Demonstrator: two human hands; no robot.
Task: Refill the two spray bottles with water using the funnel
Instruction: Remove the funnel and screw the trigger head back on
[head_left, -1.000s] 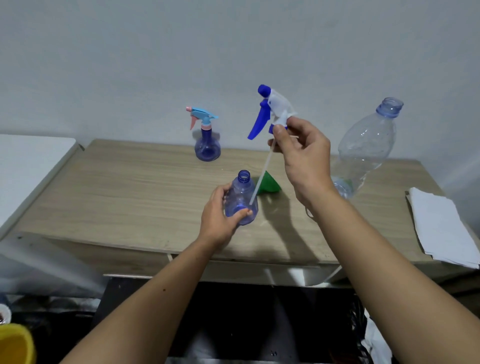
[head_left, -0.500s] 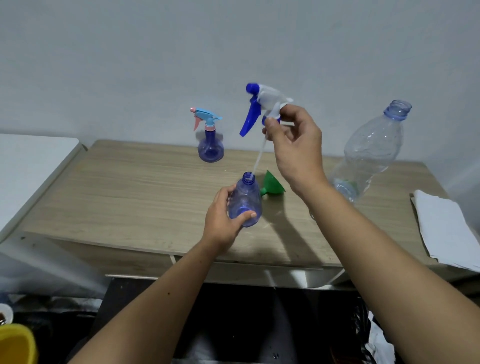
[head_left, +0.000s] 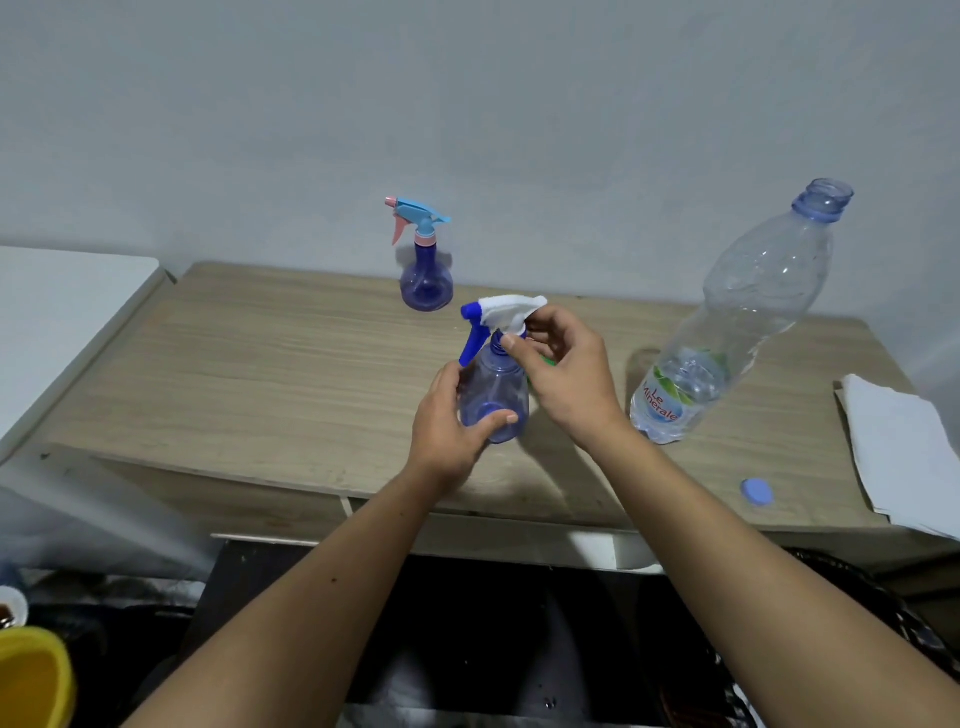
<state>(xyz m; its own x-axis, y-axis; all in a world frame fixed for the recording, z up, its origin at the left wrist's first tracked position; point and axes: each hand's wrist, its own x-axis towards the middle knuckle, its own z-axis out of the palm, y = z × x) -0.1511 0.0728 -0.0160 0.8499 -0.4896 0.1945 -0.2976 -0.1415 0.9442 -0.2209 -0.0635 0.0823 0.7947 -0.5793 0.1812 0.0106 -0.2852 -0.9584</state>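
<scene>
My left hand (head_left: 451, 422) grips a small clear blue spray bottle (head_left: 493, 387) above the wooden table (head_left: 249, 374). My right hand (head_left: 563, 375) pinches the collar of its white and blue trigger head (head_left: 500, 318), which sits on the bottle's neck. The green funnel (head_left: 546, 361) is almost wholly hidden behind my right hand. A second spray bottle (head_left: 425, 273) with a light blue and pink trigger head stands at the back of the table. A large clear water bottle (head_left: 727, 332) stands uncapped on the right, with a little water at its bottom.
A blue cap (head_left: 756, 491) lies near the table's front right edge. White paper sheets (head_left: 904, 452) rest at the right end. A white surface (head_left: 57, 306) adjoins the table on the left. A yellow container (head_left: 31, 675) sits low at the bottom left.
My right hand lowered the trigger head, sliding its dip tube into the bottle, until the head rests on the neck. My left hand kept hold of the bottle.
</scene>
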